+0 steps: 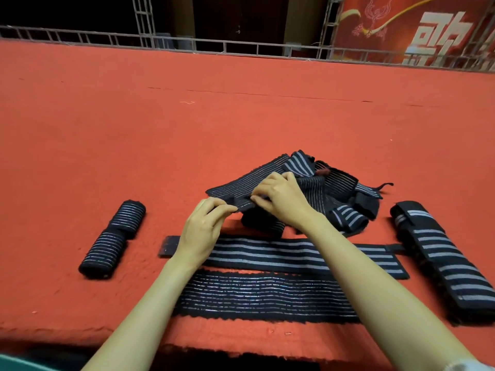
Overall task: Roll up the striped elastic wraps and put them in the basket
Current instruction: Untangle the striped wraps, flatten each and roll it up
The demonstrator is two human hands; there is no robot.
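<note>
Black striped wrap [229,190] pinched by left hand [199,228] and right hand [281,200].

The red covering [241,116] is felt-like carpet, matt and fuzzy, fraying along the lower edge of the frame. The thin-striped wrap [233,190] at centre is ribbed woven elastic cloth, matt black. The flat wrap [265,295] at lower centre has faintly glinting threads and fuzzy edges. The truss railing [144,28] at the top looks like dull grey metal.
</note>
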